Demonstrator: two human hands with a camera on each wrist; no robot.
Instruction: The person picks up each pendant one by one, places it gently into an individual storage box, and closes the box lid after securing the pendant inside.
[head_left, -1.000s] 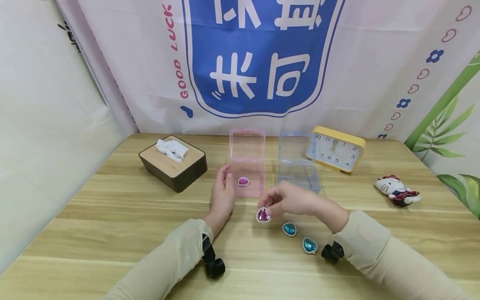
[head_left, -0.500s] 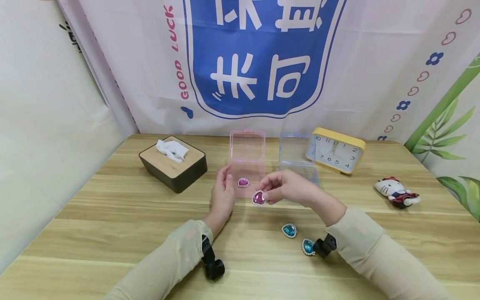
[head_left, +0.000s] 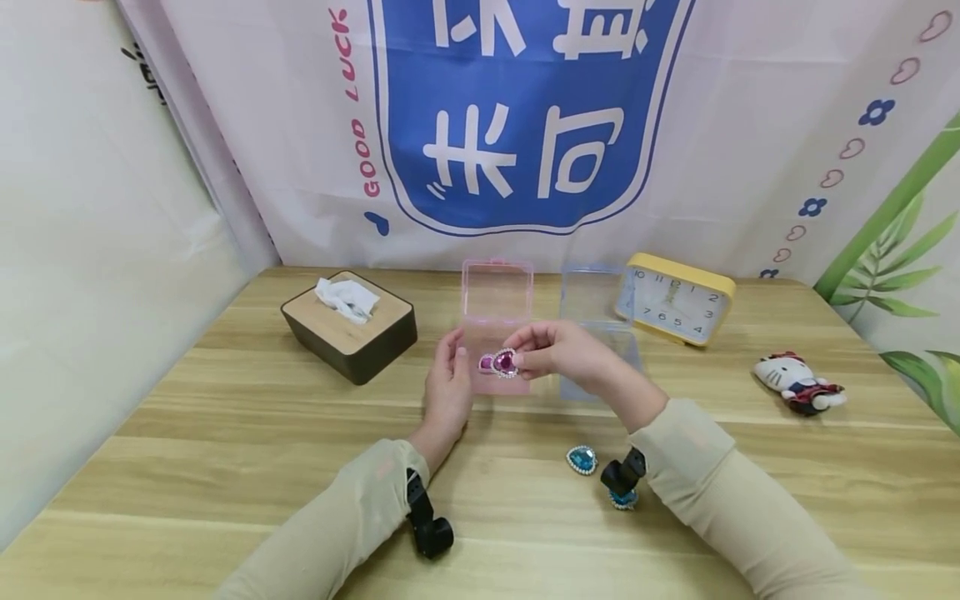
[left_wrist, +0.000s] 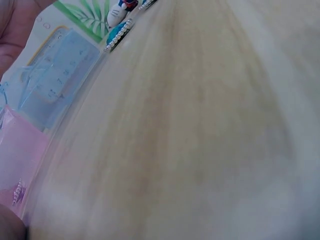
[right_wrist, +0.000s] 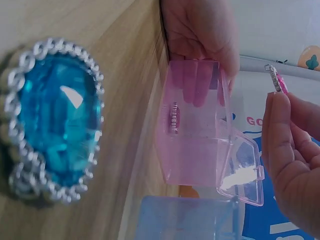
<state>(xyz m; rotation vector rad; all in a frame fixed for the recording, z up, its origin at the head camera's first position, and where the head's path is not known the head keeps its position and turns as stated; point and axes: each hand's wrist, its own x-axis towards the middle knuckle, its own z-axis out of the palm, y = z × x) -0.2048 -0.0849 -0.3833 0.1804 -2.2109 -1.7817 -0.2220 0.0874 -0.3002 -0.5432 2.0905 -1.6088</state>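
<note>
A pink gem with a beaded silver edge (head_left: 505, 362) is pinched between the thumb and fingers of my right hand (head_left: 566, 357). It hangs over the clear pink box (head_left: 497, 385), whose lid stands up at the back. Inside that box lies another pink gem (right_wrist: 174, 118). My left hand (head_left: 447, 387) rests along the box's left side, its fingers fairly straight and showing through the pink wall in the right wrist view. Two blue gems lie on the table: one blue gem (head_left: 582, 459) in full sight, the other blue gem (head_left: 623, 499) partly behind the right wrist camera.
A clear blue box (head_left: 600, 387) with its lid up stands right of the pink one. Behind it leans a yellow clock (head_left: 675, 300). At the left is a tissue box (head_left: 348, 329); a cat figurine (head_left: 798, 383) lies at the right on the wooden table (head_left: 247, 467).
My right hand has moved up and away from me, carrying the pink gem from the table in front to over the pink box. My left hand has stayed put.
</note>
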